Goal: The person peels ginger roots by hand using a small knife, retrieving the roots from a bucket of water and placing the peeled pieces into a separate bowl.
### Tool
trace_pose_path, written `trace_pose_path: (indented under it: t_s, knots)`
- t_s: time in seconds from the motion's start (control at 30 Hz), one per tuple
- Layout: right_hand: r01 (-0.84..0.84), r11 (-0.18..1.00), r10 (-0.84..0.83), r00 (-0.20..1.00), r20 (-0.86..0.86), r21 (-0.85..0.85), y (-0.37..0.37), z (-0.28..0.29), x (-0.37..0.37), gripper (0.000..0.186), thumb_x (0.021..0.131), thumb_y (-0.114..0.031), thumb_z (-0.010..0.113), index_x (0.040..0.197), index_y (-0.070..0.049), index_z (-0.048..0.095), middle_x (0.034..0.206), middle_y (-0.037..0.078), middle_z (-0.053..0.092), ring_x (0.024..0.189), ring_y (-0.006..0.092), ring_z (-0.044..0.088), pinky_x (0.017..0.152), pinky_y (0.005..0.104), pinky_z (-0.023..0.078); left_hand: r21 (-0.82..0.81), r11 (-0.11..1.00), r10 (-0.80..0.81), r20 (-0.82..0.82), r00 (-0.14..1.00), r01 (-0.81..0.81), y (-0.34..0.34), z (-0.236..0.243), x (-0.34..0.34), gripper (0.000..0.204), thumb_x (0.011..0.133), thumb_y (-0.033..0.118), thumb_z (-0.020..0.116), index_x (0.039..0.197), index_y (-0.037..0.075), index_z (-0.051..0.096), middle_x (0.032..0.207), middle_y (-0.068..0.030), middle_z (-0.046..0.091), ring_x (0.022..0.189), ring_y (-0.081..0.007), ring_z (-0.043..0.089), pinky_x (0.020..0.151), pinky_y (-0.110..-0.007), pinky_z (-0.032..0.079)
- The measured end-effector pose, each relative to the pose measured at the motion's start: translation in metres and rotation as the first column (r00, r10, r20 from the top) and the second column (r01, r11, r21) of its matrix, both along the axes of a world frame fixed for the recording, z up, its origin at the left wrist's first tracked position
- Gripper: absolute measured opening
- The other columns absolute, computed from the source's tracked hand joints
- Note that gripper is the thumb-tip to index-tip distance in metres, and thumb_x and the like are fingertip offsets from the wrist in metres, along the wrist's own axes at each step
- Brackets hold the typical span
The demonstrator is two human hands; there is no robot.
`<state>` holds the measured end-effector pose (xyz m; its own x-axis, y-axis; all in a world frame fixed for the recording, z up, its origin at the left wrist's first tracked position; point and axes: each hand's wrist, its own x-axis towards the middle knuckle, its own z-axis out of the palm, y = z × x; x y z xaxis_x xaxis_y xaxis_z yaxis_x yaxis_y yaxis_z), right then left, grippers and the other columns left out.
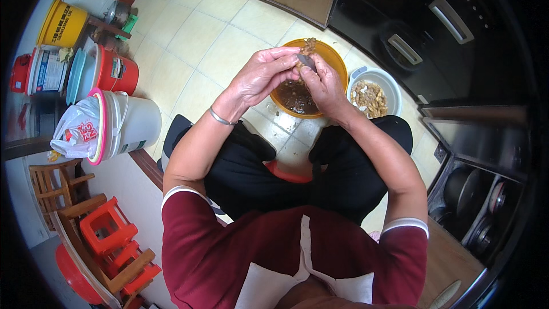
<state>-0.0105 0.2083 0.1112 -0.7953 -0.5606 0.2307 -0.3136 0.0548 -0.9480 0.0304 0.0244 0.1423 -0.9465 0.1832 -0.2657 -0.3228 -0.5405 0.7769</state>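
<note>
Both hands meet above the yellow basin [341,64], near its left rim. The left hand [264,75] grasps a knobbly brown piece [309,45] between its fingers, and the piece juts out past the fingertips toward the basin's far rim. The right hand [326,87] pinches a dark flat piece [306,61], its thumb lying along it, right against the brown one; how the fingers underneath sit is hidden. Murky brown water [295,98] with bits in it lies in the basin. Just beside its right rim, a pale bowl [392,84] holds yellowish-brown chunks [369,98]. Both vessels stand on the tiled floor [220,34], near its edge along the black cabinet [394,8].
</note>
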Motion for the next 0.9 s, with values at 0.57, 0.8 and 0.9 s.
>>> trace_pose_path:
  t_s: [0.57, 0.8, 0.9]
  knots:
    - [-0.012, 1.000, 0.017, 0.973, 0.232, -0.024, -0.005, 0.007, 0.008, 0.040, 0.100, -0.035, 0.050, 0.092, 0.003, 0.059, 0.071, 0.023, 0.064, 0.069, 0.0412, 0.065, 0.065, 0.0472, 0.049, -0.080, 0.992, 0.095, 0.009, 0.995, -0.094, 0.000, -0.005, 0.001, 0.028, 0.099, 0.005, 0.057, 0.125, -0.006, 0.060, 0.113, -0.0124, 0.068, 0.101, -0.0169, 0.065, 0.092, -0.032, 0.054]
    - [0.128, 0.980, -0.120, 0.991, -0.061, 0.151, 0.007, -0.002, 0.001, 0.032, 0.099, -0.030, 0.056, 0.088, 0.000, 0.052, 0.064, 0.020, 0.058, 0.060, 0.0388, 0.061, 0.056, 0.0457, 0.046, -0.120, 0.986, 0.120, 0.054, 0.991, -0.112, 0.013, -0.016, -0.009, 0.027, 0.100, 0.006, 0.056, 0.123, -0.006, 0.060, 0.106, -0.0098, 0.069, 0.094, -0.0150, 0.066, 0.086, -0.030, 0.055]
    - [0.179, 0.965, -0.162, 0.981, -0.102, 0.190, 0.007, -0.001, -0.003, 0.030, 0.099, -0.028, 0.058, 0.089, -0.001, 0.052, 0.067, 0.020, 0.059, 0.059, 0.0356, 0.062, 0.056, 0.0433, 0.046, -0.133, 0.984, 0.126, 0.065, 0.990, -0.117, 0.011, -0.019, -0.009, 0.024, 0.100, 0.006, 0.054, 0.120, -0.005, 0.060, 0.104, -0.0107, 0.068, 0.089, -0.0156, 0.067, 0.083, -0.030, 0.057]
